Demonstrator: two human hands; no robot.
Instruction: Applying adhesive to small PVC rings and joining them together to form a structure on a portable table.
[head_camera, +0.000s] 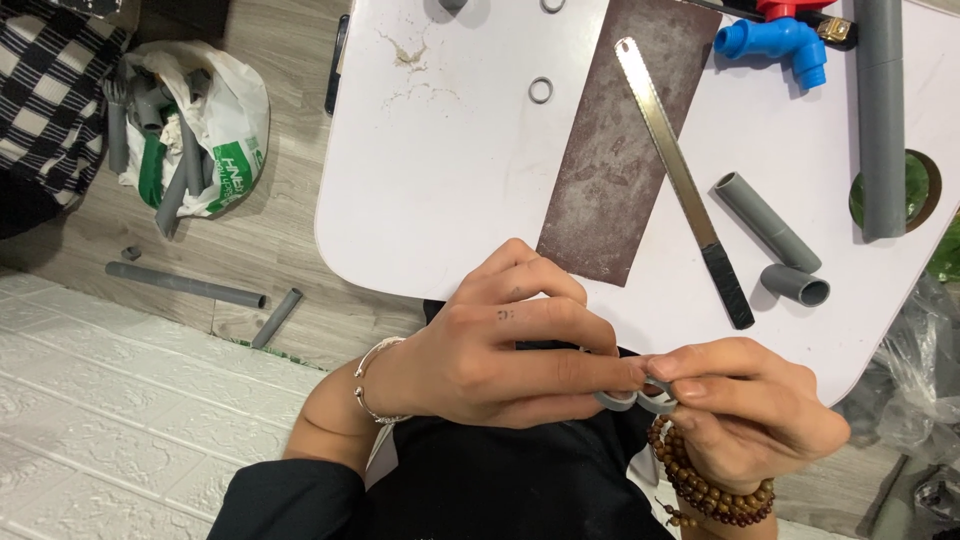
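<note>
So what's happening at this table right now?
A person holds two small grey pipe rings together, pinched between the left hand and right hand at the near edge of the white table. On the table lie a saw blade, a brown sanding sheet, short grey pipe pieces and another ring.

Two small grey plastic rings (638, 400), thin slices of round pipe, side by side and touching, low in the frame right of centre. Pinched between the fingertips of the left hand (490, 345) and the right hand (750, 410), over the dark lap just below the near edge of the white table. Lying roughly flat, open holes turned up toward the camera. Only the lower rims showing; upper parts hidden under the fingertips. Matte, pale grey, cleanly cut edges.
</note>
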